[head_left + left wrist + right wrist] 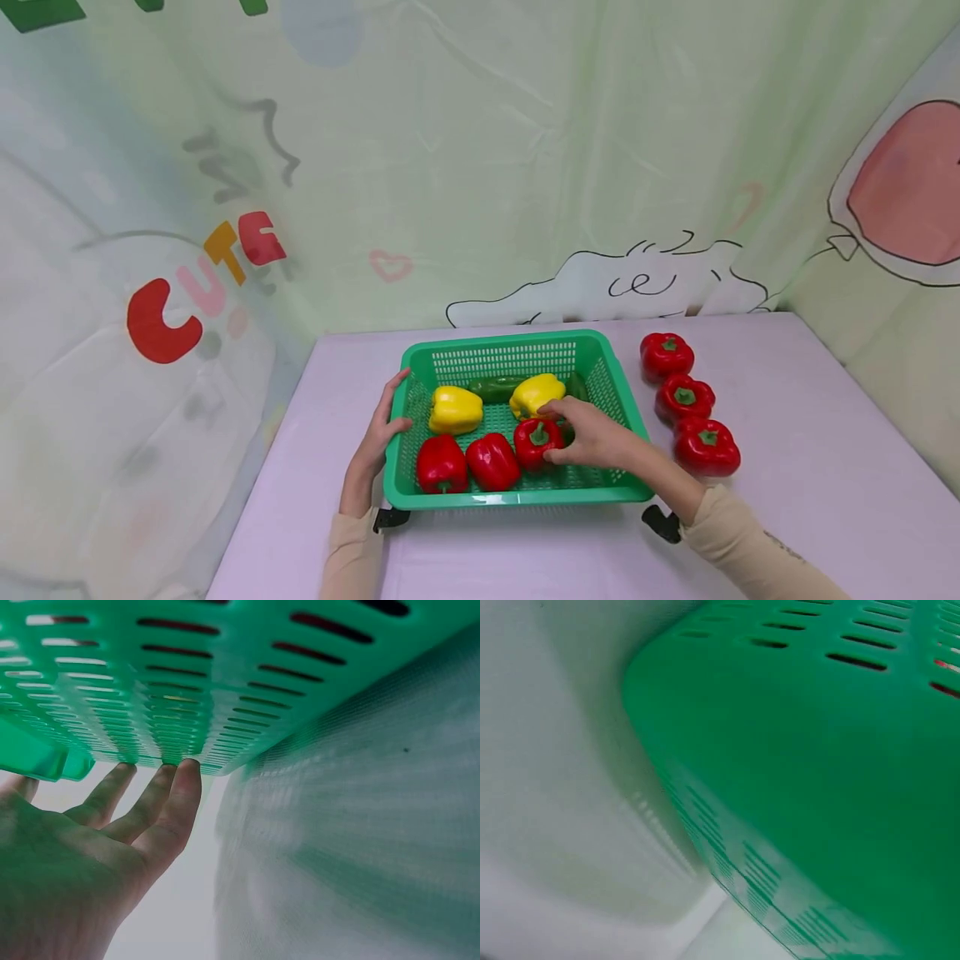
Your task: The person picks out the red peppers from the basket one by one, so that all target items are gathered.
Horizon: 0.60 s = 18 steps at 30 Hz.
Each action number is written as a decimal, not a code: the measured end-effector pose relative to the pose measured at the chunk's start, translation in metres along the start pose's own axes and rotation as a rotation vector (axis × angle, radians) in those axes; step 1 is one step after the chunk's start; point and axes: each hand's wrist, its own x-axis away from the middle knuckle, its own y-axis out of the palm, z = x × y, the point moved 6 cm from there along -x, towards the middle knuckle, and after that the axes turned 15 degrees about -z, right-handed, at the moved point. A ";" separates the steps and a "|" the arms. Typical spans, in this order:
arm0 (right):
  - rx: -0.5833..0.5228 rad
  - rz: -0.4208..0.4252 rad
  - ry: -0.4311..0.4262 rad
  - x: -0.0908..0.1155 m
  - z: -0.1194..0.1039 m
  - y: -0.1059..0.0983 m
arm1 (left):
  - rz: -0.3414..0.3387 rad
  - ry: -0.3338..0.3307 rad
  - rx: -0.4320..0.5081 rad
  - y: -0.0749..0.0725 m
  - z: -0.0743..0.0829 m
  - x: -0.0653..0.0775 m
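A green plastic basket (pixel 517 500) sits on the table. My right hand (pixel 592 433) reaches over its right side and grips a red bell pepper (pixel 536 443) between thumb and fingers; the right wrist view shows only the basket's outer wall (pixel 795 750). At the left side, my left hand (pixel 378 429) touches the basket with extended fingers (pixel 180 802). Inside lie two more red bell peppers, one at the left (pixel 442 465) and one at the middle (pixel 492 462). Behind them are two yellow bell peppers, left (pixel 456 410) and right (pixel 536 393), and dark green cucumber-like vegetables (pixel 495 388).
Three red bell peppers stand in a row right of the basket: far (pixel 666 357), middle (pixel 684 398) and near (pixel 707 447). A pale lilac cloth covers the table (pixel 810 467). A printed curtain (pixel 480 167) hangs behind and at both sides.
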 end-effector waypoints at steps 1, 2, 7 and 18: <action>0.003 0.010 0.005 -0.001 0.000 0.000 | 0.000 0.004 0.001 0.000 0.000 0.000; 0.008 0.017 0.012 -0.002 0.001 0.001 | 0.000 0.004 0.000 0.000 0.000 -0.001; 0.037 -0.019 -0.022 -0.003 -0.001 0.007 | -0.006 0.004 -0.006 0.001 0.000 -0.003; 0.144 0.027 0.032 -0.004 -0.001 0.010 | 0.001 0.000 -0.003 0.001 0.002 0.000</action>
